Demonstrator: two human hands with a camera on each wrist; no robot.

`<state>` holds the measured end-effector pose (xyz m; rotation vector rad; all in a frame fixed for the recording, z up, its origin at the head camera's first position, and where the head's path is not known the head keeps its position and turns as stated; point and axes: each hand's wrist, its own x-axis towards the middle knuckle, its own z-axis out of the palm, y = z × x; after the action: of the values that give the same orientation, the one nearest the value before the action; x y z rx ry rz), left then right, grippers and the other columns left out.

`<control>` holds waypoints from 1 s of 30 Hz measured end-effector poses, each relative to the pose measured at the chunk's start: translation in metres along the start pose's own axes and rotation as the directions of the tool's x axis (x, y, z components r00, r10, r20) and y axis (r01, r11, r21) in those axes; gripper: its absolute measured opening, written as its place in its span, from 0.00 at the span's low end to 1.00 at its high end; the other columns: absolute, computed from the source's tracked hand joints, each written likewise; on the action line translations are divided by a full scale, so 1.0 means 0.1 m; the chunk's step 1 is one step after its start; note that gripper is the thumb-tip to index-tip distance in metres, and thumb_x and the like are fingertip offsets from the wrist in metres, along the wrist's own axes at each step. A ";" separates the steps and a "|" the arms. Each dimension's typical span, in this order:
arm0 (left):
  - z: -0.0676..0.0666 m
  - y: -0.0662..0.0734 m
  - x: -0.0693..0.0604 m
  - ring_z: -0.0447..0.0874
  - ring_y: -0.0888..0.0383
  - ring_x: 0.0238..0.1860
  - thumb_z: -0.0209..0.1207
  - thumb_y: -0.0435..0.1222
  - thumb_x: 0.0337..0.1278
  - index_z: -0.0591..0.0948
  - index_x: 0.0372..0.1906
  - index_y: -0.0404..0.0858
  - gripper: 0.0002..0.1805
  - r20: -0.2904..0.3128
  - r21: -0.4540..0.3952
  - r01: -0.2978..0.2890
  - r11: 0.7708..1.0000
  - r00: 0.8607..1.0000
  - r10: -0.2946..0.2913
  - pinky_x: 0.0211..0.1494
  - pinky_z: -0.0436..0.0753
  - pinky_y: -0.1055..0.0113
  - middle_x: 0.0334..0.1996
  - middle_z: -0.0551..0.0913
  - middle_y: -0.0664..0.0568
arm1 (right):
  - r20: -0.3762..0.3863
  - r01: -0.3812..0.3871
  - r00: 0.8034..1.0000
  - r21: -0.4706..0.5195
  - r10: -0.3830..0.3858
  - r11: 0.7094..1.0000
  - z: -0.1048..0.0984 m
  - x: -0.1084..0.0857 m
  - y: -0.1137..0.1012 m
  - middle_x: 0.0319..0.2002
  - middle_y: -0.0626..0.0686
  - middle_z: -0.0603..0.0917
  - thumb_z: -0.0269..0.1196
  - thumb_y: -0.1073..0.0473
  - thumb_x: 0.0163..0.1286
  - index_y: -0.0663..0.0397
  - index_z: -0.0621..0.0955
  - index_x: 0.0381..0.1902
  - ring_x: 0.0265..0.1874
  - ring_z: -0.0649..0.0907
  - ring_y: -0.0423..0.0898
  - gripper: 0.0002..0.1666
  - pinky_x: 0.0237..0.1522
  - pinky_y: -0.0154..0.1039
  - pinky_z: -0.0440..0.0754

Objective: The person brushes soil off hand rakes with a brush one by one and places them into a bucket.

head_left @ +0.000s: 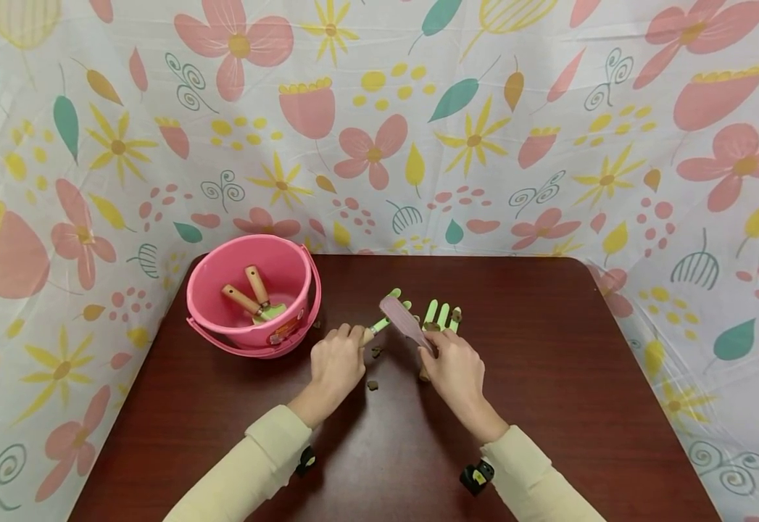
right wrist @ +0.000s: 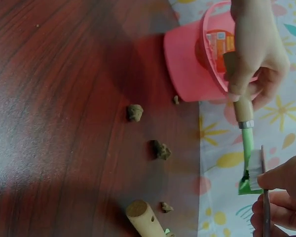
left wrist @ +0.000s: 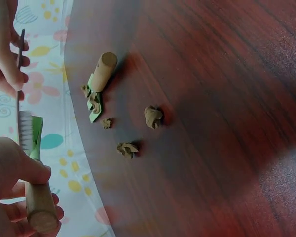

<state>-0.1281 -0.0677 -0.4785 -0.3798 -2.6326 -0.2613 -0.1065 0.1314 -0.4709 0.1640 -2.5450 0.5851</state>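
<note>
My left hand (head_left: 338,366) grips the wooden handle (left wrist: 40,205) of a small green garden hand rake (head_left: 381,325), lifted above the table. In my right hand (head_left: 455,371) is a mauve brush (head_left: 404,319), its white bristles (right wrist: 255,170) against the rake's green head (right wrist: 247,186). Beneath and beside the right hand, a green hand fork (head_left: 443,316) with a wooden handle (left wrist: 104,72) lies on the table, brown clumps stuck on its tines. Loose brown clumps (left wrist: 153,117) of what looks like soil or clay are scattered below the hands.
A pink bucket (head_left: 297,337) stands at the table's back left, its handle hanging down. Inside it are two tools with wooden handles (head_left: 242,299) and green heads. The dark wooden table (head_left: 536,435) ends at a floral cloth (head_left: 379,196) behind.
</note>
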 end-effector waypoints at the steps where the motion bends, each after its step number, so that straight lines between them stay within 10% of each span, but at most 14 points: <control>1: 0.00 0.00 0.00 0.76 0.55 0.22 0.67 0.37 0.36 0.81 0.33 0.44 0.13 -0.004 0.002 -0.002 1.000 1.000 0.002 0.16 0.72 0.62 0.22 0.77 0.54 | 0.000 -0.003 1.000 -0.002 0.003 1.000 0.01 0.00 0.00 0.29 0.48 0.83 0.70 0.59 0.48 0.49 0.86 0.35 0.21 0.80 0.48 0.13 0.17 0.46 0.75; 30: 0.00 -0.16 0.09 0.77 0.50 0.22 0.67 0.35 0.34 0.80 0.28 0.41 0.10 -0.048 0.007 0.062 0.998 0.997 -0.061 0.15 0.72 0.57 0.20 0.75 0.50 | 0.054 -0.035 0.998 -0.028 0.037 0.999 0.01 -0.18 0.09 0.29 0.46 0.83 0.70 0.57 0.47 0.45 0.85 0.34 0.23 0.82 0.50 0.13 0.18 0.49 0.75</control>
<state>-0.1404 -0.0812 -0.4765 -0.2864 -2.6009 -0.2754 -0.0933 0.1396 -0.4841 0.1261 -2.6126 0.5664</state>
